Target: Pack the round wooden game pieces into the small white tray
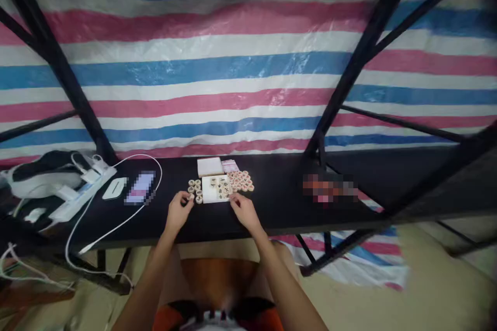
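Observation:
An open white box [208, 191] lies on the black table, with several xiangqi pieces [220, 186] marked in dark characters inside it, mostly toward its right half. My left hand [178, 212] is closed at the fingertips on a pale round xiangqi piece [191, 196], just left of the box. Beside it, more dark-marked pieces [199, 186] stand in short rows along the box's left edge. My right hand [244, 211] has its fingertips pinched together at the box's lower right corner; what they grip there is hidden. Red-marked pieces [241, 181] are gathered right of the box.
Behind the box are a white lid [210, 166] and a pink-and-white paper [230, 165]. To the left lie a blurred phone [140, 187], a white device [115, 189], a cable [116, 226] and a power strip [83, 199]. Black metal posts [337, 98] rise from the table.

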The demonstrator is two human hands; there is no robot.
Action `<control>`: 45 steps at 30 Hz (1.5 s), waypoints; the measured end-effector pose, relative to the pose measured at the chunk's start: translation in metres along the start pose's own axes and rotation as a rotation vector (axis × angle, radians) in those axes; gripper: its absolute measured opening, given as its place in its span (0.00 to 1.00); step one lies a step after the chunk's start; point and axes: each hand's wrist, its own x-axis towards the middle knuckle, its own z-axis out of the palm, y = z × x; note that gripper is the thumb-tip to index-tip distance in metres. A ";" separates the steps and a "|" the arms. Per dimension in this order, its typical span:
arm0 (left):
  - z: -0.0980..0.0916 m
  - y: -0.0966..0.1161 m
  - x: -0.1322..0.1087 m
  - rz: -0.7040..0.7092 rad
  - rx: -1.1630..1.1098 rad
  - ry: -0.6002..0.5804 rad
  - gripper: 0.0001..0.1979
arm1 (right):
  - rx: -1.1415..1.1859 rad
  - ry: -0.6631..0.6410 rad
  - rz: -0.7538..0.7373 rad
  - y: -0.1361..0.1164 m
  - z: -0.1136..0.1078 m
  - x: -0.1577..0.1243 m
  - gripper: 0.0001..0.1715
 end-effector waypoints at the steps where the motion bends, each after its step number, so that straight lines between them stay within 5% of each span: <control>1: 0.001 0.003 -0.001 0.007 0.047 -0.020 0.06 | 0.003 0.008 -0.010 0.002 0.000 0.001 0.16; 8: 0.004 0.015 -0.002 0.021 0.286 -0.083 0.05 | -0.029 0.012 -0.042 0.011 -0.001 0.005 0.15; 29: 0.005 0.013 0.002 0.019 0.458 -0.111 0.17 | -0.033 0.021 -0.041 0.010 0.001 0.008 0.14; 40: 0.007 0.007 0.001 0.096 0.351 -0.082 0.16 | -0.025 0.010 -0.031 0.010 0.001 0.008 0.15; 45: 0.006 0.012 -0.003 0.268 0.278 -0.188 0.14 | -0.021 0.015 -0.036 0.010 0.002 0.008 0.15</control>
